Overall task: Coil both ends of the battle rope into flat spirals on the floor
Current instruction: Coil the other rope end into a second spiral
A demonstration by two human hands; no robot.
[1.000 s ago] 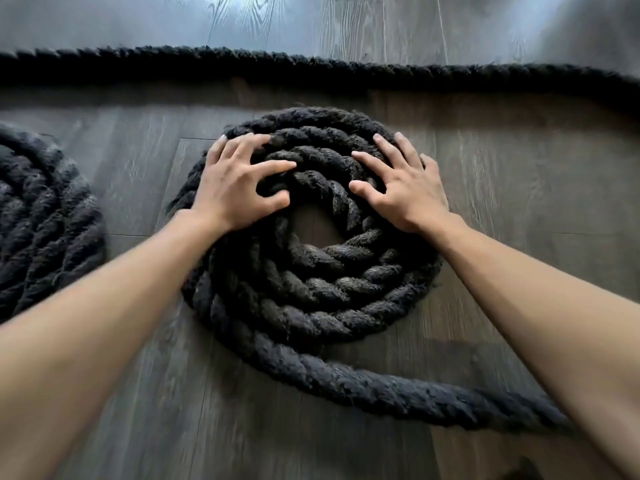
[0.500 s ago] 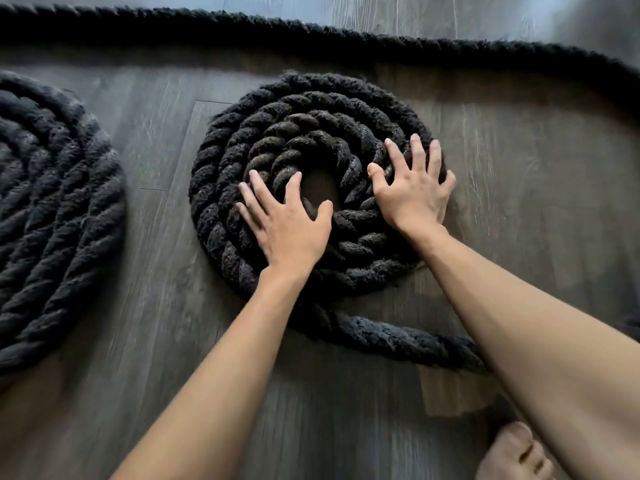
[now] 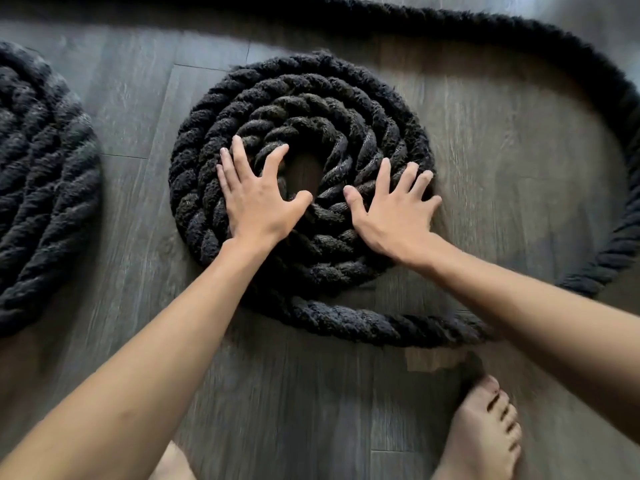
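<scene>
Head view: left hand (image 3: 258, 202) and right hand (image 3: 394, 213) lie flat on the rope spiral (image 3: 311, 84), fingers spread; advised: press evenly while rotating, drawing the loose tail (image 3: 374, 327) snug.

Floor (image 3: 138, 109): bears all.
Centre coil (image 3: 301, 81): flat, mid-floor.
Left coil (image 3: 41, 188): at the left edge, apart from centre coil.
Loose rope (image 3: 519, 32): runs behind centre coil and curves round its right side.
Left hand (image 3: 256, 199), right hand (image 3: 394, 209): flat on centre coil, either side of its middle gap.
Foot (image 3: 485, 434): on floor, near right.
</scene>
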